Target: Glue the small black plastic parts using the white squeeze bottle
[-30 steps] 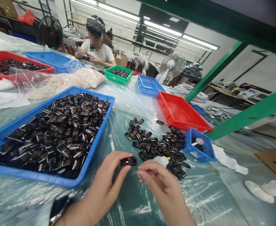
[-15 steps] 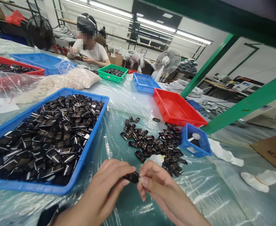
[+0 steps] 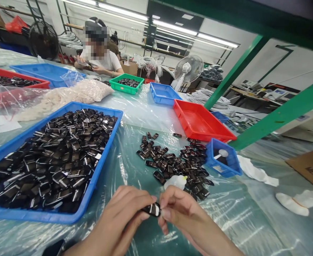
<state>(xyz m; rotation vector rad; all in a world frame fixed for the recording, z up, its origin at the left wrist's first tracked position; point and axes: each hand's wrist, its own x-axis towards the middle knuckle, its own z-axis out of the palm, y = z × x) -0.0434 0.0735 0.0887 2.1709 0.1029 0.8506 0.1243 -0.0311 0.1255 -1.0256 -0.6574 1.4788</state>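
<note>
Between the thumb and fingers of my left hand (image 3: 130,213) is a small glossy black plastic casing (image 3: 153,209), its far end pointing right. My right hand (image 3: 181,213) has thumb and forefinger pinched together right at that end; whether they grip the casing or a tiny part is hidden. Just beyond my hands lies a small white squeeze bottle (image 3: 175,182) with a yellow tip. Behind it spreads a loose pile of similar black casings (image 3: 169,161). On the left, a large blue tray (image 3: 91,192) is heaped with more of them.
Right of the pile stands a small blue bin (image 3: 226,170) holding dark contents and a white round-headed item. A red tray (image 3: 199,121), another blue tray (image 3: 164,94) and a green tray (image 3: 127,83) are farther back. A green post (image 3: 279,121) slants at right. Across the table sits a person (image 3: 100,58).
The casing has turned a little in my fingers, so a bright reflection shows on its upper face. Both hands sit slightly lower in view, still together.
</note>
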